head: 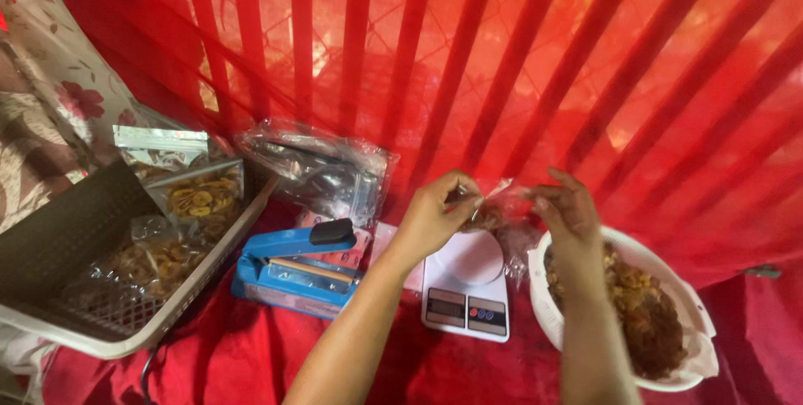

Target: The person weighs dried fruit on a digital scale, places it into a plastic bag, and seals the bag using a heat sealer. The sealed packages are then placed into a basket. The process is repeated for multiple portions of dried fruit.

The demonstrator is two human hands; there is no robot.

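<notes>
While both hands, left hand (437, 204) and right hand (569, 204), pinch a clear pouch (499, 214) open above the white scale (466, 288), its mouth stays wide beside the chip bowl (544, 309).

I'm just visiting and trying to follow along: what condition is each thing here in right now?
Left hand: pinching the clear pouch's mouth.
Right hand: pinching the other side.
Clear pouch: part-filled, held over the scale.
Kitchen scale: flat on the red cloth; whether it is on, I cannot tell.
Blue heat sealer: arm down, unused.
White bowl: holds brown snack.
Basket: holds filled pouches.
</notes>
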